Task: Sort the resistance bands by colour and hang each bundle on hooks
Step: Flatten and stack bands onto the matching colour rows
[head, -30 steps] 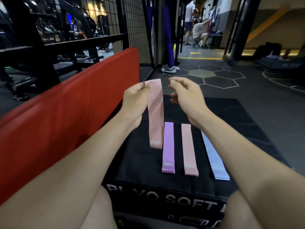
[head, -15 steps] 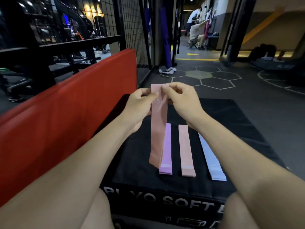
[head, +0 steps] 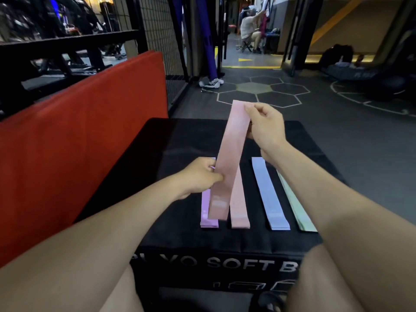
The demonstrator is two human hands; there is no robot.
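Nearest to the camera, on the black plyo soft box, four bands lie flat side by side: a lilac band at the left, then a peach band, a pale blue band and a pale green band, each a little apart from the next.

Above them the left hand pinches the pink resistance band near its middle, thumb and fingers curled on its edge. The band's lower end hangs over the lilac and peach bands; I cannot tell if it touches them. Further away, the right hand pinches the upper end between the thumb and the curled fingers, so the band is stretched on a slope between both hands.

I judge the band to be light, soft and limp, like a fabric loop. It will sag when one end is released, so holding it at both ends keeps it flat. It seems not fragile and not slippery.

Its colour looks nearest to the peach band, but the dim light makes this uncertain.

Behind the box stands a red mat.
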